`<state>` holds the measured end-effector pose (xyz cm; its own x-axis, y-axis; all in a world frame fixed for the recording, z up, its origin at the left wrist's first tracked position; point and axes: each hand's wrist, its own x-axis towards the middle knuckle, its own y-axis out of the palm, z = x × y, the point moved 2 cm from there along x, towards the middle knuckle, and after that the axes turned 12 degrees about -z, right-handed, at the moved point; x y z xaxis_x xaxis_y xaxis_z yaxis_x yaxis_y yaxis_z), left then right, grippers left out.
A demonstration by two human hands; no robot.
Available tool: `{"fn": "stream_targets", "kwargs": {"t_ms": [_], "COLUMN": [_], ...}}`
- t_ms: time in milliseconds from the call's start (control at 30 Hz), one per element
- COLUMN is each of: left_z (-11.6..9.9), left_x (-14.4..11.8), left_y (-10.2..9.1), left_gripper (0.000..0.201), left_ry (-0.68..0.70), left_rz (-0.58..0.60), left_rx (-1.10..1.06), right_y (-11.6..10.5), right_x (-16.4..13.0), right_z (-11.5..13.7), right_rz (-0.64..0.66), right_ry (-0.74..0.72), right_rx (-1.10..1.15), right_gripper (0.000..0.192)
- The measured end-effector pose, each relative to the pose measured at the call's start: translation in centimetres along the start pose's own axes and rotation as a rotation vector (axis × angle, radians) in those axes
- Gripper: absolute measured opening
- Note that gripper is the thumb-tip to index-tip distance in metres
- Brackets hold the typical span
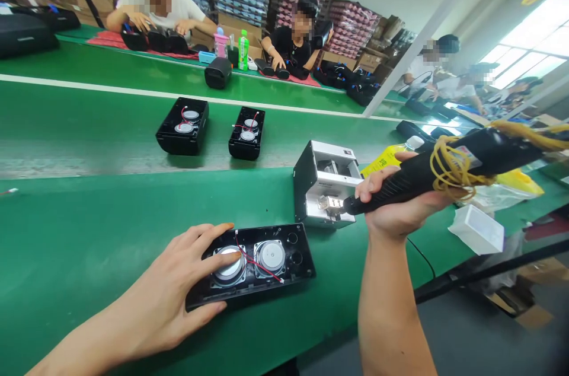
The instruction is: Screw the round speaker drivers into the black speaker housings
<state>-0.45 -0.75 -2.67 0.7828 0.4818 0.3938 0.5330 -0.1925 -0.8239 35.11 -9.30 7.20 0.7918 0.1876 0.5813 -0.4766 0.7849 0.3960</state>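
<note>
One screwdriver [427, 177], tip toward feeder [326, 189].

Flat green felt-like bench surface [89, 233] with a white stripe along the far belt. Glossy black rectangular plastic speaker panel [284, 263] carries two round silver drivers joined by red wire. Black ribbed electric screwdriver [427, 177] is wound with yellow cord. White-and-grey boxy metal screw feeder [326, 189]. Yellow plastic bag [520, 183].

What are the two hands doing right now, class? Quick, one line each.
Left hand: open, flat on the black speaker panel.
Right hand: closed around the electric screwdriver, tip at the screw feeder.
</note>
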Motion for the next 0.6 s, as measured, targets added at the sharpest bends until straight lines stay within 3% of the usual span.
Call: {"fn": "stream_targets", "kwargs": {"t_ms": [367, 600], "left_z": [-0.4, -0.1], "left_x": [0.4, 0.7], "left_y": [-0.3, -0.6], "left_gripper": [0.055, 0.055], "left_ry": [0.003, 0.044], "left_rz": [0.009, 0.054], "left_rx": [-0.033, -0.041], "right_y": [-0.2, -0.8], "right_x": [-0.5, -1.3], "right_z": [0.6, 1.8], "right_rz": [0.019, 0.144], "right_ry": [-0.02, -0.047], "right_rx": [-0.018, 0.007], "right_gripper": [0.085, 0.085]}}
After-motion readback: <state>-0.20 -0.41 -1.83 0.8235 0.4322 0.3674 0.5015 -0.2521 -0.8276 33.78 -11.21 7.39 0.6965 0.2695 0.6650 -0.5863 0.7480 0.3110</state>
